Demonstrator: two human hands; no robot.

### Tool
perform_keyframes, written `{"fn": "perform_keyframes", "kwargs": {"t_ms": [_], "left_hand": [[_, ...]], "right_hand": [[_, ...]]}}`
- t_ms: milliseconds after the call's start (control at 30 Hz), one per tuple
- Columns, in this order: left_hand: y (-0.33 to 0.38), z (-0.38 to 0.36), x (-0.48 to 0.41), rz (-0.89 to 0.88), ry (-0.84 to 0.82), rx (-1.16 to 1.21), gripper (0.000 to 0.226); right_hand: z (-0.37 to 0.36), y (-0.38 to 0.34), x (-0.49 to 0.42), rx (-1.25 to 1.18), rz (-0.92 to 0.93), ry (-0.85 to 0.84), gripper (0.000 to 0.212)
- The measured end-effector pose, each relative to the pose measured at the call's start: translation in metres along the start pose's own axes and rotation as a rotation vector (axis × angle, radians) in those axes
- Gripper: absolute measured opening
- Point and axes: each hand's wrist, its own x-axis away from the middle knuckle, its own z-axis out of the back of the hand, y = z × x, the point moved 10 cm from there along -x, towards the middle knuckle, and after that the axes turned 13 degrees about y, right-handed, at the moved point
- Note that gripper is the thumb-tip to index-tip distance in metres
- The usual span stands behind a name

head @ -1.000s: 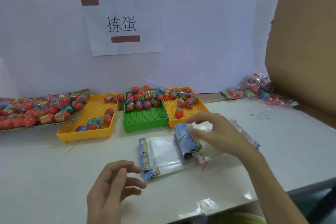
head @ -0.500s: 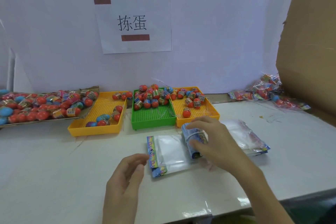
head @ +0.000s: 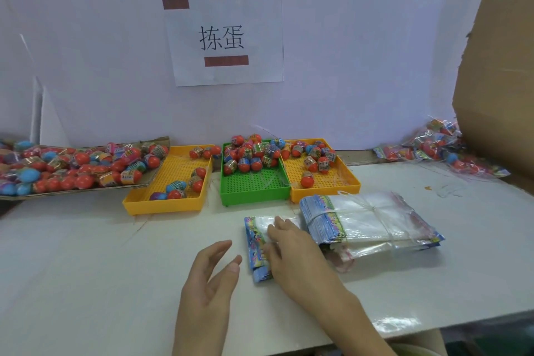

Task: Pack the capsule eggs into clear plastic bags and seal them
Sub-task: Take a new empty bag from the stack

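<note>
Low in the frame's centre, the right hand (head: 291,254) lies with flat fingers on a small pile of clear plastic bags with printed blue headers (head: 257,246) on the white worktop (head: 86,269). The left hand (head: 211,277) hovers released just beside it. Red and blue capsule eggs (head: 251,153) sit in the green perforated tray (head: 254,185) above. The slippery bags may cling, so several could lift together.
</note>
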Motion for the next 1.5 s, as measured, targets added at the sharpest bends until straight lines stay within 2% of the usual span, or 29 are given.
{"fn": "perform_keyframes", "kwargs": {"t_ms": [133, 233, 300, 400, 533, 767, 867, 967, 1067, 1167, 1233, 1300, 1433, 1500], "left_hand": [[-0.005, 0.001, -0.002, 0.021, -0.003, 0.032, 0.027], [-0.007, -0.003, -0.003, 0.055, -0.036, 0.054, 0.028], [-0.008, -0.005, -0.004, 0.071, -0.061, 0.047, 0.029], [-0.006, -0.007, -0.004, 0.058, -0.093, 0.018, 0.03], [-0.003, -0.016, 0.002, -0.03, -0.161, -0.079, 0.033], [-0.007, -0.026, 0.003, -0.081, -0.223, -0.153, 0.034], [-0.006, -0.029, 0.006, -0.094, -0.237, -0.148, 0.027], [-0.005, -0.027, 0.005, -0.079, -0.222, -0.097, 0.043], [-0.009, -0.03, 0.003, 0.042, -0.257, -0.022, 0.051], [-0.012, -0.032, 0.005, 0.21, -0.308, 0.18, 0.078], [-0.007, -0.03, 0.005, 0.3, -0.326, 0.34, 0.089], [-0.007, -0.024, 0.002, 0.339, -0.287, 0.426, 0.084], [-0.009, -0.003, -0.011, 0.232, -0.069, 0.392, 0.038], [-0.01, 0.002, -0.011, 0.192, -0.038, 0.368, 0.031]], "right_hand": [[0.002, -0.005, -0.004, -0.128, -0.054, 0.041, 0.031], [0.0, -0.01, -0.01, -0.179, -0.097, 0.037, 0.023], [-0.008, -0.009, -0.01, -0.099, -0.096, -0.034, 0.027], [-0.021, -0.003, -0.006, -0.062, -0.065, -0.091, 0.01], [-0.014, 0.004, -0.003, -0.212, -0.095, 0.052, 0.032], [0.013, 0.018, 0.001, -0.397, -0.239, 0.326, 0.021], [0.019, 0.016, 0.001, -0.509, -0.252, 0.363, 0.019], [0.021, 0.004, 0.002, -0.755, -0.247, 0.307, 0.02], [0.037, -0.025, 0.008, -0.975, -0.095, 0.243, 0.021], [0.05, -0.046, 0.016, -0.928, 0.086, 0.184, 0.025], [0.048, -0.045, 0.019, -0.824, 0.12, 0.155, 0.036], [0.042, -0.04, 0.02, -0.743, 0.111, 0.127, 0.039], [0.033, -0.03, 0.022, -0.73, 0.074, 0.075, 0.045], [0.032, -0.026, 0.02, -0.755, 0.042, 0.073, 0.05]]}}
